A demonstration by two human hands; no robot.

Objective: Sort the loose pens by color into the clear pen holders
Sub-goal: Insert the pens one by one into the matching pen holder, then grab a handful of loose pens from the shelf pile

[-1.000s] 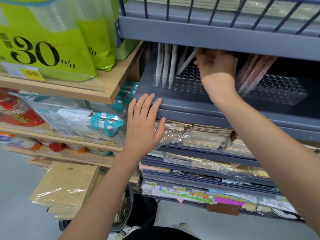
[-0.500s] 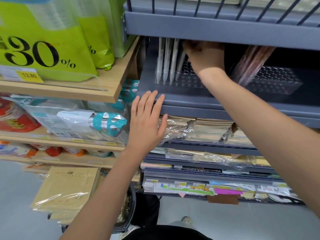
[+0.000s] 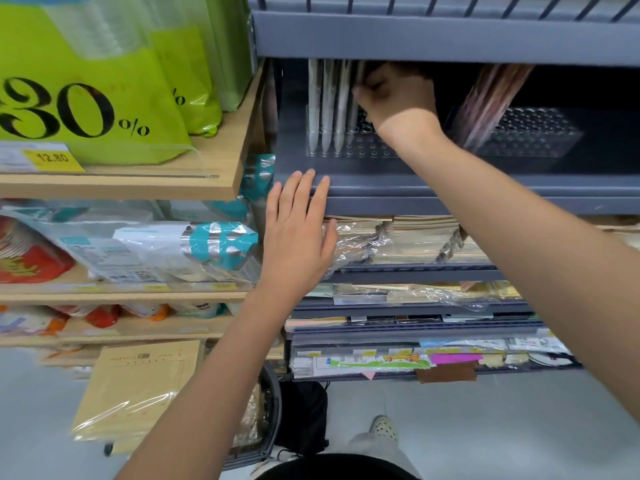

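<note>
Two clear pen holders stand on a grey shelf. The left holder (image 3: pixel 367 150) has white pens (image 3: pixel 327 105) upright along its left side. The right holder (image 3: pixel 533 136) carries a bunch of pink pens (image 3: pixel 491 98) leaning left. My right hand (image 3: pixel 394 95) reaches into the shelf over the left holder, fingers curled round a white pen beside the standing ones. My left hand (image 3: pixel 298 233) rests flat, fingers straight, against the grey shelf's front lip (image 3: pixel 450 188).
The grey shelf above (image 3: pixel 433 39) hangs low over the pens. Wrapped notebooks (image 3: pixel 415 240) and stationery fill the shelves below. To the left a wooden shelf (image 3: pixel 121 181) holds green bags (image 3: pixel 104 81); brown envelopes (image 3: pixel 138 393) and a basket sit near the floor.
My right hand has shifted left toward the standing white pens, bringing the tilted pen upright beside them. My left hand has risen slightly along the shelf edge.
</note>
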